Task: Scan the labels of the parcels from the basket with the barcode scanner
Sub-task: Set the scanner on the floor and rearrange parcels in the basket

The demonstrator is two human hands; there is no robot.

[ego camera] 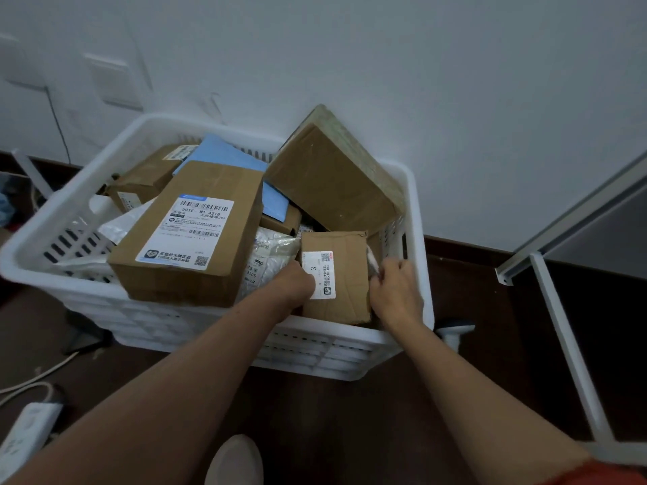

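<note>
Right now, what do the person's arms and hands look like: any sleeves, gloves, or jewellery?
Both forearms are bare up to the bottom of the frame, with no long sleeves. The left hand and right hand wear no gloves, and no watch, bracelet or ring shows on the visible parts. A strip of red-orange fabric, likely clothing, shows at the lower right corner beside the right arm.

i am standing in a plain indoor room used for sorting mail. a white plastic basket (416, 211) full of labelled cardboard parcels (196, 239) sits on the dark floor (350, 414) against a bare white wall (420, 64). wall switch plates (112, 80) and a power strip (24, 428) are nearby.
</note>
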